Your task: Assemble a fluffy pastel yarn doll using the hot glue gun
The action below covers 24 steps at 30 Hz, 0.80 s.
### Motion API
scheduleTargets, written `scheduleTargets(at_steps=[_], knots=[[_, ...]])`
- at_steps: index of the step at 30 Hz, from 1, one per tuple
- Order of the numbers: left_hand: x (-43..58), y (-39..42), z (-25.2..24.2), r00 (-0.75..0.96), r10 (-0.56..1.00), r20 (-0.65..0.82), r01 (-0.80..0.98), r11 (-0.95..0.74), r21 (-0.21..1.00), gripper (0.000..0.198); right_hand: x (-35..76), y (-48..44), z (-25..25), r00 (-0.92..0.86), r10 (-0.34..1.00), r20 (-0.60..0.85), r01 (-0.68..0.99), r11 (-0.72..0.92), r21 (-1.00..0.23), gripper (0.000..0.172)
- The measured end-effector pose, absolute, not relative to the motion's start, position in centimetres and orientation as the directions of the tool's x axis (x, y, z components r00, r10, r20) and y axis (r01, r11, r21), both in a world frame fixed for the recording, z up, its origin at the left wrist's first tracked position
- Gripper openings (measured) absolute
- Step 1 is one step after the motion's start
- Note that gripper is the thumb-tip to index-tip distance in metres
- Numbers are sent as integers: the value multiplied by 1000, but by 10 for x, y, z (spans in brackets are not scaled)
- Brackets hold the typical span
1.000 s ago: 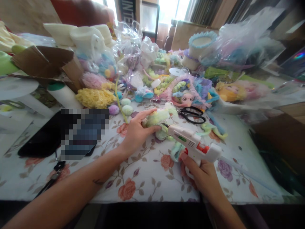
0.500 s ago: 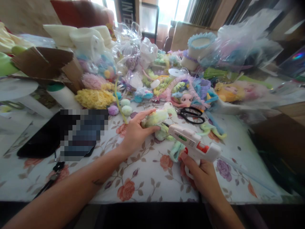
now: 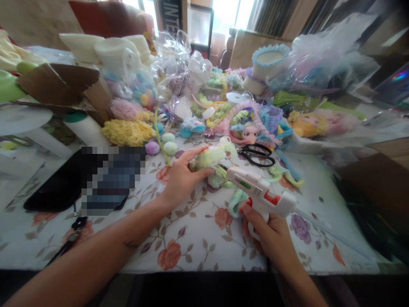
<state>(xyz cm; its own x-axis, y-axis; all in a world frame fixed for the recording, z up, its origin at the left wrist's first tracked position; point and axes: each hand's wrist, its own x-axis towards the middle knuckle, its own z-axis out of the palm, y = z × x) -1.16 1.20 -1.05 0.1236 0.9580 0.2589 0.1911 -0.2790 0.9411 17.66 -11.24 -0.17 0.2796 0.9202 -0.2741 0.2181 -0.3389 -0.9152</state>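
Observation:
My left hand [image 3: 181,178] pinches a fluffy yellow-green plush piece [image 3: 213,155] lying on the floral tablecloth [image 3: 191,230]. My right hand [image 3: 271,236] grips the handle of a white hot glue gun [image 3: 260,192] with a red trigger. Its nozzle points left and touches the underside of the plush piece, just right of my left thumb. A pale green fuzzy strand [image 3: 236,201] lies under the gun's body.
Black scissors [image 3: 257,154] lie just beyond the gun. A doll head with pastel hair [image 3: 252,128] sits behind them. A dark tablet [image 3: 83,179] rests at the left, keys [image 3: 73,232] near it. Pompoms, yarn, bags and foam cups [image 3: 270,59] crowd the far half.
Almost nothing differs. The glue gun and my right hand have shifted very slightly; my left hand keeps the same hold on the plush piece.

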Motion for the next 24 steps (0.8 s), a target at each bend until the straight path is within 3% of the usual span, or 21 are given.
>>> scheduleTargets(at_steps=[7, 13, 18, 22, 24], knots=[[-11, 13, -9, 106, 972, 212, 141, -225, 964, 62, 175, -110, -1, 278, 924, -262, 130, -306, -943, 40], [-12, 14, -8, 39, 989, 141, 160, -146, 976, 68, 195, -111, -1, 249, 931, -268, -60, -261, -963, 39], [-12, 16, -12, 14, 993, 119, 129, -120, 984, 74, 274, -111, 3, 489, 868, -81, 143, -171, -975, 39], [-10, 13, -8, -8, 995, 95, 143, -92, 985, 75, 349, -94, 7, 699, 714, 44, 411, -351, -841, 37], [-9, 12, -6, -5, 996, 90, 137, -88, 987, 72, 375, -81, 5, 726, 683, 76, 450, -389, -804, 30]])
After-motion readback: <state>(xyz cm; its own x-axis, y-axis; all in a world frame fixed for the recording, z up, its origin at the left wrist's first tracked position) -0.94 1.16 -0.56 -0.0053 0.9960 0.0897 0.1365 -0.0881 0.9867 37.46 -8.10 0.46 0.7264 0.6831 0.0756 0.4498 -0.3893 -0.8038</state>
